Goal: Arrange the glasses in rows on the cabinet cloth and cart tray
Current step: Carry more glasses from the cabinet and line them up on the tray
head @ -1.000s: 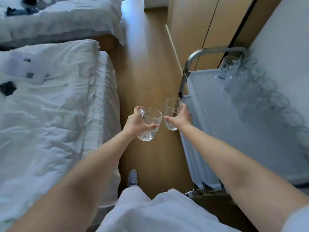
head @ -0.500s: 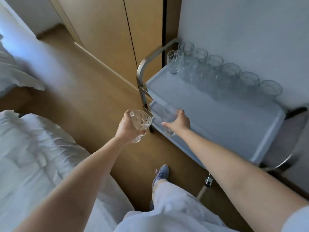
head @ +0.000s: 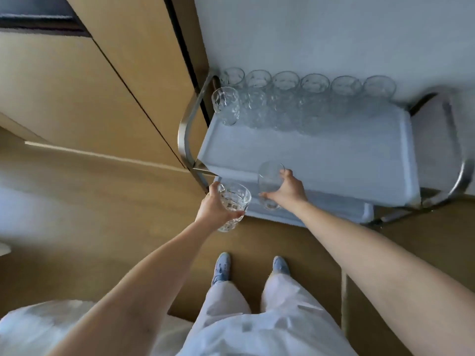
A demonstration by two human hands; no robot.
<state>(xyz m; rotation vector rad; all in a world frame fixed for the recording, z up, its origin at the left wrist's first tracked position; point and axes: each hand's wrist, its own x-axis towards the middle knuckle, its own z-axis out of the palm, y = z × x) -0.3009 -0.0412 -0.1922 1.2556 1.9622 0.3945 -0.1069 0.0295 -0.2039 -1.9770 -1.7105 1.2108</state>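
Note:
My left hand (head: pixel 214 205) grips a cut-pattern glass (head: pixel 234 205) just off the front left corner of the cart. My right hand (head: pixel 288 190) holds a second clear glass (head: pixel 268 181) over the front edge of the pale blue cart tray (head: pixel 334 160). Along the tray's far edge by the wall stands a row of several glasses (head: pixel 313 86). One more glass (head: pixel 226 104) stands in front of that row at its left end.
The cart has a metal handle (head: pixel 186 129) on the left and another metal handle (head: pixel 460 160) on the right. A lower shelf (head: pixel 334 206) shows under the tray. Wooden cabinet doors (head: pixel 102 86) stand to the left. My shoes (head: pixel 221 268) are on the wooden floor; bedding (head: pixel 25 327) lies bottom left.
The view has swung from the beds to face the cart squarely. Both hands carried their glasses forward; the right one now hangs over the tray's front edge.

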